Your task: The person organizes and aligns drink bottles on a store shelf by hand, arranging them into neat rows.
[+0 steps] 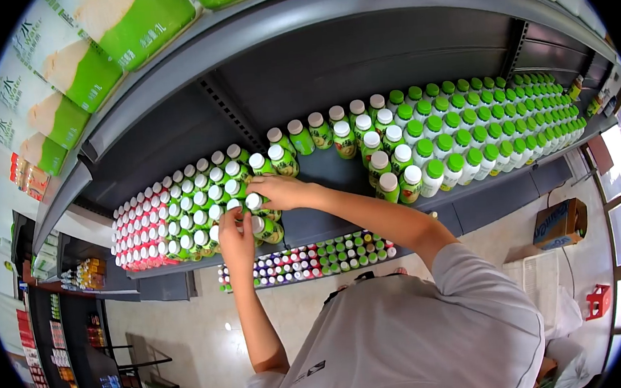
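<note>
Rows of green bottles with white caps [200, 219] stand on the dark shelf, left of a gap. My right hand [281, 191] reaches in from the right, its fingers curled around a white-capped green bottle [254, 201] at the edge of this group. Close to its left is my left hand [235, 233], fingers bent and together among the bottles at the front. It seems to grip a bottle there, mostly hidden beneath the hand. Another bottle [268, 230] stands between my hands and the gap, its fruit-printed label facing up.
Green-capped white bottles [470, 135] fill the right of the shelf [320, 219]. Pink bottles [142, 233] stand at the far left. Large green-and-white cartons [88, 58] sit on the shelf above. Lower down are more bottles [308, 261]. A cardboard box [559, 222] and red stool [597, 301] are on the right.
</note>
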A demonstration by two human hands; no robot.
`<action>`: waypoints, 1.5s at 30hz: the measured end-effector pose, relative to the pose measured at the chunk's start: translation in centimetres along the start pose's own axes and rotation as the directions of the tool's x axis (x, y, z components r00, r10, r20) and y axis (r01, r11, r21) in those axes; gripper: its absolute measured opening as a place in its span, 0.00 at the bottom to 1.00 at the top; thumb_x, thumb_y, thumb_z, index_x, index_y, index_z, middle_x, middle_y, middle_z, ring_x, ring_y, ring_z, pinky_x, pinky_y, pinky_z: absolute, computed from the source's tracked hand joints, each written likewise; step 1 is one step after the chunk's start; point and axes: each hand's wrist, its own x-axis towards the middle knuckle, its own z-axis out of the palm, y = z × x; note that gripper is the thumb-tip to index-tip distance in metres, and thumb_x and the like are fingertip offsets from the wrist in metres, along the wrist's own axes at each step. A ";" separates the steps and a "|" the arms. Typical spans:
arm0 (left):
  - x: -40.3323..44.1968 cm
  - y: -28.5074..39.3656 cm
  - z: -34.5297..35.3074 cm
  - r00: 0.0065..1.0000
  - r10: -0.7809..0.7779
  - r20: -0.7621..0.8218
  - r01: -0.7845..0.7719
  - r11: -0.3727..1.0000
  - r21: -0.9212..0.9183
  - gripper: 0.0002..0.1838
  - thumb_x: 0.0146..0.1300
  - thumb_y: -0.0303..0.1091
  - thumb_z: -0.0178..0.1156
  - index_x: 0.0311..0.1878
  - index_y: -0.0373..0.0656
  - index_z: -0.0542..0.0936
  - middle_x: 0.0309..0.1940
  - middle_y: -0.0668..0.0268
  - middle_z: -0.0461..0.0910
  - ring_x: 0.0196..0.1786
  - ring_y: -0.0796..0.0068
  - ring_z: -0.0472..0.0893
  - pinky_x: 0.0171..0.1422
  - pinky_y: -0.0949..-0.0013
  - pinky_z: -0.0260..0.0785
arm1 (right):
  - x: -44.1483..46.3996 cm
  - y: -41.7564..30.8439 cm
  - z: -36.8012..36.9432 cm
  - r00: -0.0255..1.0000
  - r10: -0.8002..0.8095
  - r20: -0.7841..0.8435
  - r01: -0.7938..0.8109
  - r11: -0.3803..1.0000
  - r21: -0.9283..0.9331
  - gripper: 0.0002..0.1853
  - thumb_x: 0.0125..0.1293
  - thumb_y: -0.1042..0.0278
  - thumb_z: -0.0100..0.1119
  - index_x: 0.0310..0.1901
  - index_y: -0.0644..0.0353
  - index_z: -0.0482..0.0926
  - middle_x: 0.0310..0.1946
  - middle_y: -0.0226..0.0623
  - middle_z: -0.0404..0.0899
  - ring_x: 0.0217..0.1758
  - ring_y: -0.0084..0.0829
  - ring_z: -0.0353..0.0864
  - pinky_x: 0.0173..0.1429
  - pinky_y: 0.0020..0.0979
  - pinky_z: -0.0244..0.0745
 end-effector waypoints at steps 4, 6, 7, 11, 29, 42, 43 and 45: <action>-2.4 -1.9 2.1 0.987 0.161 0.000 -0.161 0.987 0.006 0.19 0.65 0.31 0.73 0.57 0.36 0.82 0.49 0.55 0.81 0.46 0.61 0.82 0.41 0.64 0.75 | 1.1 0.5 1.2 0.993 -0.009 0.119 0.001 0.998 0.067 0.26 0.66 0.64 0.71 0.64 0.57 0.77 0.58 0.41 0.79 0.66 0.47 0.77 0.67 0.46 0.74; -2.5 -2.2 2.6 0.985 0.173 -0.015 -0.173 0.985 0.025 0.21 0.63 0.29 0.74 0.58 0.36 0.82 0.48 0.55 0.82 0.45 0.60 0.81 0.46 0.61 0.75 | 1.3 1.0 1.4 0.989 -0.043 0.144 0.041 0.999 0.017 0.26 0.65 0.65 0.72 0.63 0.57 0.77 0.58 0.42 0.80 0.66 0.48 0.77 0.67 0.47 0.74; -2.4 -2.0 2.5 0.989 0.147 0.007 -0.147 0.989 0.025 0.22 0.62 0.28 0.74 0.59 0.36 0.81 0.47 0.55 0.82 0.44 0.58 0.81 0.48 0.60 0.74 | 1.5 1.0 1.3 0.991 -0.078 0.111 0.075 0.997 0.028 0.25 0.65 0.65 0.73 0.61 0.58 0.77 0.54 0.45 0.82 0.64 0.48 0.79 0.65 0.48 0.75; -2.3 -1.0 2.4 0.996 0.068 0.049 -0.072 0.994 0.087 0.21 0.61 0.22 0.71 0.57 0.32 0.81 0.49 0.48 0.83 0.51 0.42 0.82 0.56 0.51 0.75 | 0.1 0.0 -1.3 0.995 0.040 0.090 -0.039 0.999 -0.015 0.22 0.63 0.64 0.73 0.55 0.61 0.78 0.46 0.48 0.86 0.58 0.51 0.83 0.61 0.50 0.77; 1.2 -4.4 -1.0 0.992 0.043 -0.118 -0.016 0.975 0.222 0.14 0.69 0.35 0.68 0.52 0.36 0.85 0.49 0.52 0.86 0.54 0.46 0.82 0.60 0.51 0.74 | -20.0 -1.3 -13.5 0.950 0.297 -0.095 -0.311 0.913 -0.263 0.23 0.57 0.56 0.78 0.53 0.50 0.82 0.44 0.33 0.89 0.51 0.37 0.86 0.83 0.43 0.56; 6.0 -5.9 1.3 0.986 0.057 0.159 -0.109 0.933 0.342 0.22 0.60 0.40 0.77 0.53 0.36 0.85 0.35 0.47 0.87 0.39 0.46 0.87 0.42 0.51 0.76 | -20.3 -0.5 -13.6 0.971 0.236 -0.035 -0.234 0.912 -0.337 0.27 0.59 0.50 0.76 0.58 0.50 0.81 0.48 0.34 0.88 0.66 0.40 0.80 0.89 0.51 0.46; 6.1 -5.8 1.2 0.984 0.106 0.141 -0.146 0.940 0.309 0.22 0.61 0.39 0.77 0.53 0.35 0.85 0.34 0.47 0.87 0.37 0.47 0.86 0.42 0.52 0.76 | -20.1 -0.5 -13.7 0.969 0.247 -0.024 -0.239 0.905 -0.353 0.28 0.59 0.49 0.76 0.58 0.50 0.81 0.49 0.34 0.88 0.68 0.40 0.78 0.89 0.52 0.46; 6.5 -5.7 0.8 0.990 0.040 0.138 -0.076 0.962 0.263 0.23 0.62 0.36 0.77 0.55 0.33 0.85 0.33 0.49 0.86 0.33 0.53 0.83 0.41 0.59 0.75 | -20.1 -0.5 -13.6 0.975 0.211 -0.065 -0.220 0.915 -0.338 0.28 0.59 0.49 0.76 0.58 0.50 0.81 0.48 0.35 0.87 0.69 0.39 0.76 0.89 0.53 0.48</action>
